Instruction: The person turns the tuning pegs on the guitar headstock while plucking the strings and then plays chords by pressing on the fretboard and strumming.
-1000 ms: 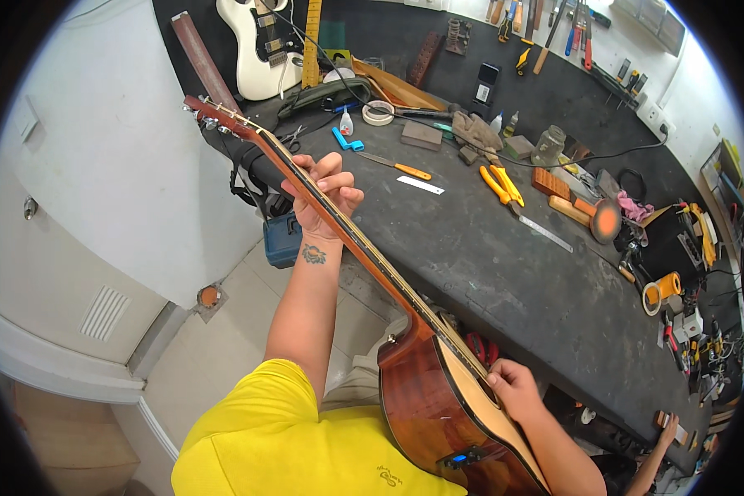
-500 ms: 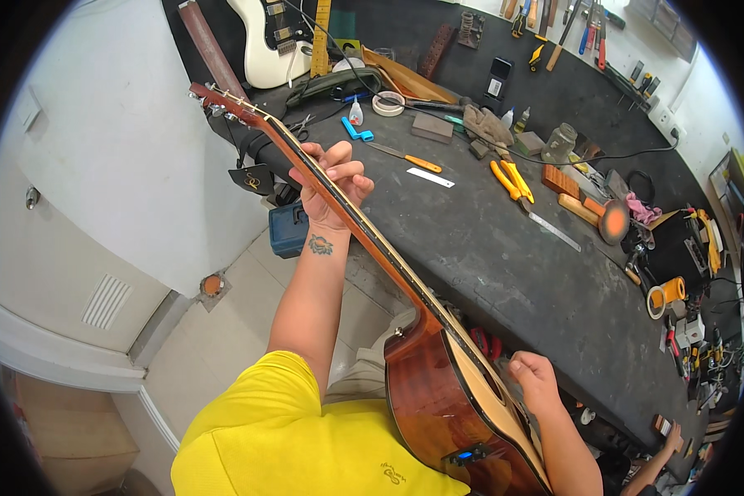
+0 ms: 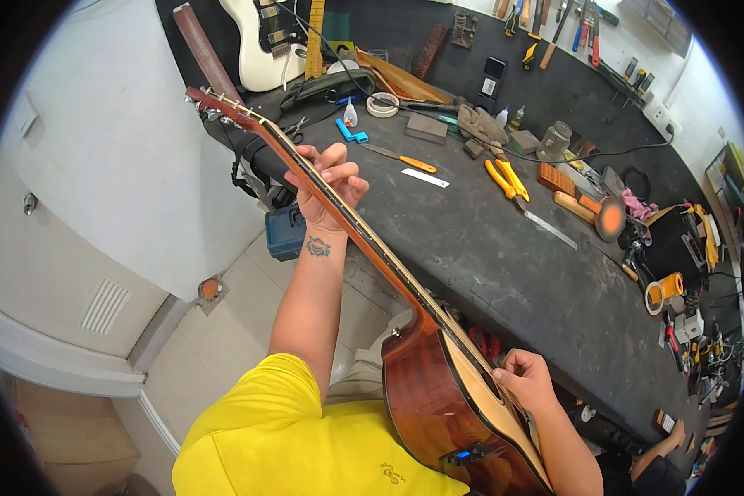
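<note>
An acoustic guitar [image 3: 426,364] with a glossy reddish-brown body rests against me, its neck slanting up to the far left. My left hand [image 3: 329,186] is wrapped round the neck [image 3: 372,244], fingers curled over the fretboard side. My right hand [image 3: 525,379] is at the strings over the body, its forearm lying across the guitar's edge. The thumb and fingers there are pinched together; whether a pick is between them is too small to tell. A small panel with a blue light [image 3: 465,455] sits in the guitar's side.
A dark workbench [image 3: 488,264] runs alongside, bearing yellow-handled pliers [image 3: 506,179], an orange-handled knife [image 3: 417,164], a blue string winder [image 3: 351,132] and a masking tape roll [image 3: 382,104]. A white electric guitar [image 3: 264,50] stands behind. Another person's hand [image 3: 676,434] is at the lower right, beside a small dark object [image 3: 664,421].
My right hand has turned, bringing its thumb and fingertips to the strings. My left hand keeps its place on the neck. The other person's arm has shifted at the lower right.
</note>
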`<action>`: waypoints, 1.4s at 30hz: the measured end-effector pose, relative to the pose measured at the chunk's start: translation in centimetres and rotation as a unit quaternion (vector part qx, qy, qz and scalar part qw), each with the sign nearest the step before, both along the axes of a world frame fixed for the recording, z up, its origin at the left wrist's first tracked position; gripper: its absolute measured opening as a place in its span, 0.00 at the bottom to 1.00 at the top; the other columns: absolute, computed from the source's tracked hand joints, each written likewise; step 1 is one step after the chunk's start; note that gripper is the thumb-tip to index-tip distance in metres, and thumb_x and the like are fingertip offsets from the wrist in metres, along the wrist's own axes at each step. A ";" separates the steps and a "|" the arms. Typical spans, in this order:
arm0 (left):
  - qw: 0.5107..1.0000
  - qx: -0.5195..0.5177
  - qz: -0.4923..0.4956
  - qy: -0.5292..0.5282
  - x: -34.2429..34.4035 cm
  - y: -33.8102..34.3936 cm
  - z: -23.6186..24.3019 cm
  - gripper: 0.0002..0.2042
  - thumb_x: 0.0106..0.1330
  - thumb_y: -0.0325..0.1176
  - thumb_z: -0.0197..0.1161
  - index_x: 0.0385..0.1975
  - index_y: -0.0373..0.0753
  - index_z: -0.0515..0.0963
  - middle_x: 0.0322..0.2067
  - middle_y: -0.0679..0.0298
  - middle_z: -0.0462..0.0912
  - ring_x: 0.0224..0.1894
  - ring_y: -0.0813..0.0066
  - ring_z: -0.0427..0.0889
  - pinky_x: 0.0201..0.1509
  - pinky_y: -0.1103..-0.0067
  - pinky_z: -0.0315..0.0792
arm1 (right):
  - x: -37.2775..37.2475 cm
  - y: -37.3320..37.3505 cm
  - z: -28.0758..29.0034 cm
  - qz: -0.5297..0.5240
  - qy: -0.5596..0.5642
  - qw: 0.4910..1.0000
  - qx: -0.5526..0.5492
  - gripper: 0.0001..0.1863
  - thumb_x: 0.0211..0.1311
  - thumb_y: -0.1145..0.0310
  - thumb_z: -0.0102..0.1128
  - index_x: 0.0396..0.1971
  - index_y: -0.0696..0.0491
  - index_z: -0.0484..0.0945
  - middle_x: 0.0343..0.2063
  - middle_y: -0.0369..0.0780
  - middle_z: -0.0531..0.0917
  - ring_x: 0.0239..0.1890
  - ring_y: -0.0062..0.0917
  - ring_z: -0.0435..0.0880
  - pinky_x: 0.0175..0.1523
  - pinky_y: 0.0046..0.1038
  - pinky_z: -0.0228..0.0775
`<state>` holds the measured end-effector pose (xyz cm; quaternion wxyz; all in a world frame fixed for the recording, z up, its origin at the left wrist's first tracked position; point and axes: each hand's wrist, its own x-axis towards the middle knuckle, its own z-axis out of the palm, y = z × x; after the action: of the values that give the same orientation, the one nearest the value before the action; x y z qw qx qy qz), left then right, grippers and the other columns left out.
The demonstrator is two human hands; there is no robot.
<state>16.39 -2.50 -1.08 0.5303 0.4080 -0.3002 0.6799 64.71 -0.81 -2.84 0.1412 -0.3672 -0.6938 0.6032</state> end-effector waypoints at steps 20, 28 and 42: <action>1.000 0.001 -0.010 -0.003 -0.1 -0.3 0.0 0.19 0.65 0.43 0.70 0.56 0.59 0.81 0.38 0.74 0.64 0.48 0.79 0.73 0.70 0.57 0.65 | -0.3 -0.3 0.6 -0.012 -0.020 0.999 0.036 0.20 0.70 0.68 0.63 0.17 0.56 0.72 0.16 0.26 0.69 0.23 0.10 0.63 0.27 0.22 0.56; 0.999 -0.015 0.030 0.016 -0.5 -1.2 0.6 0.20 0.69 0.44 0.69 0.60 0.56 0.77 0.42 0.72 0.66 0.49 0.75 0.73 0.68 0.60 0.67 | 0.5 0.2 0.0 0.023 0.023 0.999 -0.039 0.11 0.65 0.69 0.70 0.25 0.56 0.78 0.21 0.28 0.77 0.25 0.10 0.70 0.30 0.20 0.63; 0.945 -0.257 0.202 -0.004 -4.0 -4.3 7.4 0.10 0.62 0.33 0.66 0.25 0.44 0.70 0.25 0.73 0.71 0.29 0.81 0.70 0.43 0.75 0.63 | 0.6 1.3 -2.2 0.025 0.011 0.995 -0.094 0.10 0.62 0.69 0.74 0.28 0.57 0.81 0.21 0.30 0.81 0.26 0.12 0.76 0.32 0.21 0.69</action>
<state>12.40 -6.83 6.27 0.4674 0.3070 -0.0285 0.8286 65.28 0.49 -5.00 0.0984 -0.3549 -0.6414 0.6731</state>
